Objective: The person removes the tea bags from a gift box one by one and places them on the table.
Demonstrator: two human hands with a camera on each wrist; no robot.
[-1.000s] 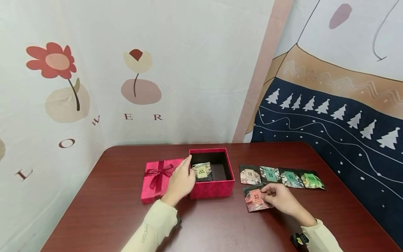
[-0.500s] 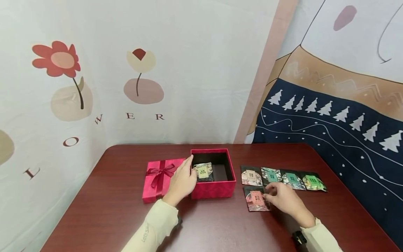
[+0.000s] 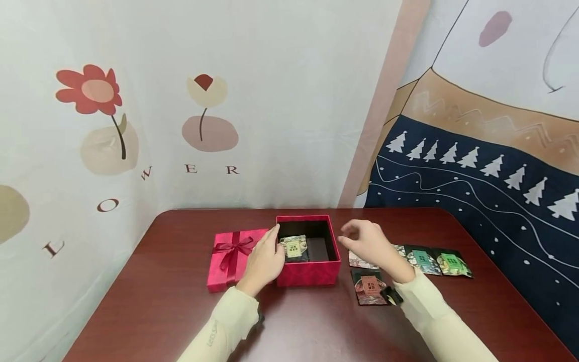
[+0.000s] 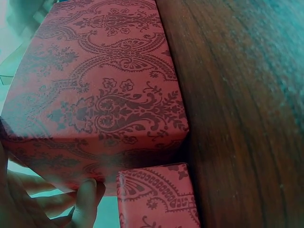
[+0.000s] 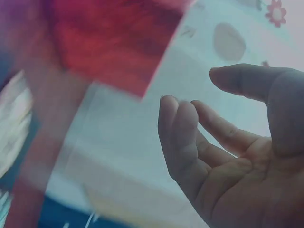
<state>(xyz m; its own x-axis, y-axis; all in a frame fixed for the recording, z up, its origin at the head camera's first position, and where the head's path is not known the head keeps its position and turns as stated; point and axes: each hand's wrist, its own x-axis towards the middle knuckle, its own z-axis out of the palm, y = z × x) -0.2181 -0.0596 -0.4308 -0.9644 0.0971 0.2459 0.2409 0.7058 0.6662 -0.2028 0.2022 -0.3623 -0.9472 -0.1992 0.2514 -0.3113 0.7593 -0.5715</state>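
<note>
An open red gift box stands mid-table with one sachet with a yellow-green label inside at the left. My left hand rests along the box's left wall, fingers stretched toward the rim; in the left wrist view its thumb touches the patterned side. My right hand hovers just right of the box, its fingers loosely bent. In the right wrist view nothing sits between that thumb and fingers. Below it, a sachet with a red label lies flat on the table.
Left of the box lies its pink-red lid with a ribbon bow. A row of several sachets, including a green-labelled sachet, lies to the right, partly hidden by my right arm. A patterned curtain hangs behind the table.
My right hand has let go of the red-labelled sachet, leaving it on the table below the row, and has moved up and left toward the box. The left hand stays at the box.
</note>
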